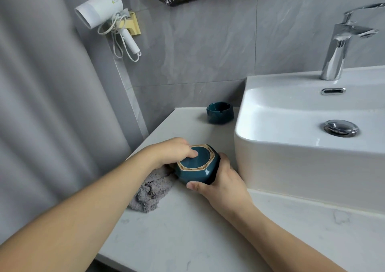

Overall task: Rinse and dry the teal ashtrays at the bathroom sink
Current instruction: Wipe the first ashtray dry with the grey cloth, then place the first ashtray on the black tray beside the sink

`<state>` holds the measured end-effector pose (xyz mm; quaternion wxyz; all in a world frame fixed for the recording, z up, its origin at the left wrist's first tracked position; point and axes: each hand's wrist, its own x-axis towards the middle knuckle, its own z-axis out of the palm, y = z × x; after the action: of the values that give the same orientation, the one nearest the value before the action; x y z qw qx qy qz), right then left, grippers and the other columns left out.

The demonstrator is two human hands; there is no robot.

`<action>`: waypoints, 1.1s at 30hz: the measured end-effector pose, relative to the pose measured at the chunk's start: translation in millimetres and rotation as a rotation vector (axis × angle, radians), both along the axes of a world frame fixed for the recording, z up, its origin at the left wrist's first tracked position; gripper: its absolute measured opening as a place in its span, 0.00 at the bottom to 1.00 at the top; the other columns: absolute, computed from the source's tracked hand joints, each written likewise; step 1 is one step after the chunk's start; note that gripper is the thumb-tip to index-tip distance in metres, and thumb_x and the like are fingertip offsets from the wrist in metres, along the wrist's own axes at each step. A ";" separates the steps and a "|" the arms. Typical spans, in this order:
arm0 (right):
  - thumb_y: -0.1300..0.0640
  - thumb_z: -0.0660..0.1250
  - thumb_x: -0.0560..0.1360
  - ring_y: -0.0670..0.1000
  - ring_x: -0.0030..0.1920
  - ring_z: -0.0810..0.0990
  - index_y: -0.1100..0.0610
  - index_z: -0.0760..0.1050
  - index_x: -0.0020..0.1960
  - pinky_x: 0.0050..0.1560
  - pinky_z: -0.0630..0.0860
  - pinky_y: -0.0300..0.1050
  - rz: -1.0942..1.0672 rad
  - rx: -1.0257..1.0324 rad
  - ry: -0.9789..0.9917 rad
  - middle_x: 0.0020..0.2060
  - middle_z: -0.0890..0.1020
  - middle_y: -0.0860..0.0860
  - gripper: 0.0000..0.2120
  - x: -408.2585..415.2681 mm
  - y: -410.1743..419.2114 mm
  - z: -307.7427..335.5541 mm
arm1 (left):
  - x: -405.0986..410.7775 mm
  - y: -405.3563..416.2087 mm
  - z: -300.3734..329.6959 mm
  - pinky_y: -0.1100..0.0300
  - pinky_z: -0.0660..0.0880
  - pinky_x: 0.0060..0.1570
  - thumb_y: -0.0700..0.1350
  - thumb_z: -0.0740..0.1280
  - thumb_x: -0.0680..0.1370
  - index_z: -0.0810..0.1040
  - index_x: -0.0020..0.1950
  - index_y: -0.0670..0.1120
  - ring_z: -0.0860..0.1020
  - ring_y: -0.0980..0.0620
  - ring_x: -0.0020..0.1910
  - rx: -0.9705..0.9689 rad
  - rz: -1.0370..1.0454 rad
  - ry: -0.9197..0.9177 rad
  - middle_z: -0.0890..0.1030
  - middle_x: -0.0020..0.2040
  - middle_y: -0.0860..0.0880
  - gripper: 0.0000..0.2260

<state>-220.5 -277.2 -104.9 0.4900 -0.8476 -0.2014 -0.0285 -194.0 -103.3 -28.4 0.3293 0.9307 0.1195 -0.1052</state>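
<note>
Two teal ashtrays are showing: both hands, the left hand [175, 150] and the right hand [220, 180], are gripping the upturned ashtray [196, 164], hiding its bowl, over a half-covered grey cloth [150, 192]; the second ashtray [220, 113] is sitting on the bench [187, 230] beside the sink [291, 146].

On the desk [187, 230] before me, I hold one ashtray [196, 165] upside down between my left hand [175, 149] and right hand [221, 180]. The cloth [149, 192] lies at its eight o'clock. A second ashtray [220, 112] sits at twelve o'clock, well apart. The sink [291, 157] stands at three o'clock, tap [341, 44] behind it.
</note>
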 end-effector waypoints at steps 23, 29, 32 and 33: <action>0.62 0.75 0.69 0.50 0.52 0.83 0.55 0.70 0.63 0.52 0.81 0.47 0.266 0.377 0.294 0.54 0.82 0.53 0.25 -50.4 -89.5 73.1 | -110.3 -48.0 43.4 0.55 0.76 0.63 0.35 0.75 0.73 0.73 0.53 0.53 0.81 0.54 0.56 -0.332 -0.254 -0.537 0.82 0.56 0.51 0.18; 0.52 0.75 0.61 0.55 0.53 0.80 0.50 0.70 0.55 0.55 0.79 0.58 0.144 0.038 0.019 0.51 0.80 0.54 0.25 -105.9 -196.1 127.5 | -146.6 -134.6 78.1 0.56 0.69 0.69 0.41 0.77 0.71 0.74 0.55 0.59 0.77 0.58 0.64 -0.248 -0.530 -0.617 0.80 0.59 0.59 0.20; 0.48 0.73 0.61 0.52 0.54 0.77 0.47 0.67 0.55 0.55 0.77 0.55 0.059 -0.148 -0.141 0.52 0.77 0.50 0.26 -131.2 -258.0 147.5 | -160.4 -188.1 98.7 0.54 0.70 0.69 0.42 0.78 0.69 0.75 0.63 0.56 0.77 0.56 0.63 -0.151 -0.670 -0.638 0.80 0.59 0.56 0.25; 0.49 0.74 0.61 0.52 0.53 0.76 0.45 0.66 0.54 0.54 0.77 0.52 0.026 -0.217 -0.183 0.51 0.77 0.48 0.25 -140.6 -278.7 153.6 | -163.4 -206.9 103.7 0.54 0.71 0.68 0.43 0.78 0.69 0.76 0.65 0.55 0.77 0.55 0.62 -0.099 -0.738 -0.662 0.79 0.58 0.56 0.26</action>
<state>-361.1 -555.9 48.7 0.3752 -0.8869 -0.2581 -0.0775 -357.4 -310.1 75.4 0.3342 0.8777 -0.3339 0.0808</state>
